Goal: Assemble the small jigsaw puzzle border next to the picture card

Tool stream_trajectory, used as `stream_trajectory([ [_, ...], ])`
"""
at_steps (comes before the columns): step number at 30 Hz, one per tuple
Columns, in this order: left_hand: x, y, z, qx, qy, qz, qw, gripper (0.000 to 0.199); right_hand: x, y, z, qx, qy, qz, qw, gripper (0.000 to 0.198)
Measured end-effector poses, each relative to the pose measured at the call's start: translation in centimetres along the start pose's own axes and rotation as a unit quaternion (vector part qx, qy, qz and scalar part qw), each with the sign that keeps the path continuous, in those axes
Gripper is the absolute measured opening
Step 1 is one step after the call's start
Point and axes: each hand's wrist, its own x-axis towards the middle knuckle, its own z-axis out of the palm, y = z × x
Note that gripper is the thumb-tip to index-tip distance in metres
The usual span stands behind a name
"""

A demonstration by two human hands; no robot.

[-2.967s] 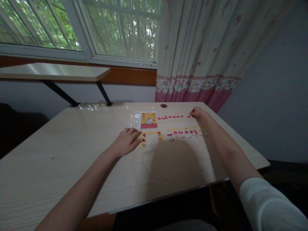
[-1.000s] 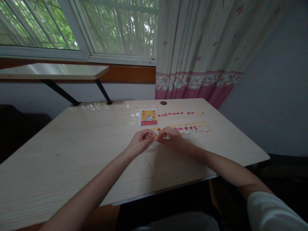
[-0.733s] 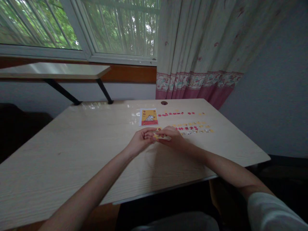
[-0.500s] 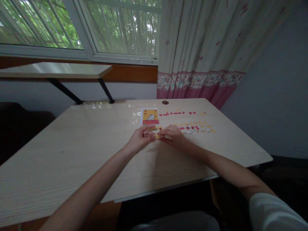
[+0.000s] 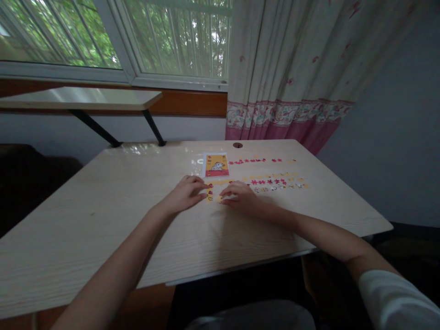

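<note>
My left hand [image 5: 185,195] rests at the left edge of a short column of joined yellow jigsaw pieces [image 5: 210,192], thumb and forefinger apart and touching it. Between the fingertips of my right hand [image 5: 242,198] is a small yellow jigsaw piece [image 5: 219,199], just right of the column and apart from it. A yellow row of joined pieces [image 5: 222,182] runs along the top of the column, partly hidden by my right hand. Just beyond lies a picture card [image 5: 216,166] showing a white spotted animal on yellow and red.
Loose red pieces [image 5: 254,160] lie in a row right of the card. More rows of yellow, red and whitish pieces [image 5: 275,188] spread beyond my right hand. A raised shelf [image 5: 103,98] stands at the table's back left. The table's [image 5: 137,229] near edge runs below my forearms.
My hands have moved apart. The left has shifted left to the column's edge, uncovering the joined pieces. The right stays close by with a piece in its fingertips.
</note>
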Motion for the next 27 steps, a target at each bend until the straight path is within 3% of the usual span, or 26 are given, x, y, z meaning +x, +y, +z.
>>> stream_trajectory([
  [10, 0.0, -0.3, 0.3, 0.023, 0.003, 0.012, 1.000, 0.033, -0.2, 0.9, 0.1, -0.015, -0.008, -0.002, 1.000, 0.011],
  [17, 0.7, 2.7, 0.6, -0.133, 0.048, -0.031, 0.989, 0.024, -0.1, 0.9, -1.3, -0.011, 0.022, -0.006, 1.000, 0.018],
  [22, 1.3, 4.7, 2.1, -0.282, 0.056, -0.113, 0.951, 0.023, 0.2, 0.6, -2.1, 0.020, 0.023, -0.026, 0.999, 0.019],
  [27, 1.8, 5.6, 3.2, -0.436, 0.066, -0.186, 0.878, 0.023, 0.3, 0.6, -2.4, 0.037, -0.008, -0.059, 0.998, 0.019],
])
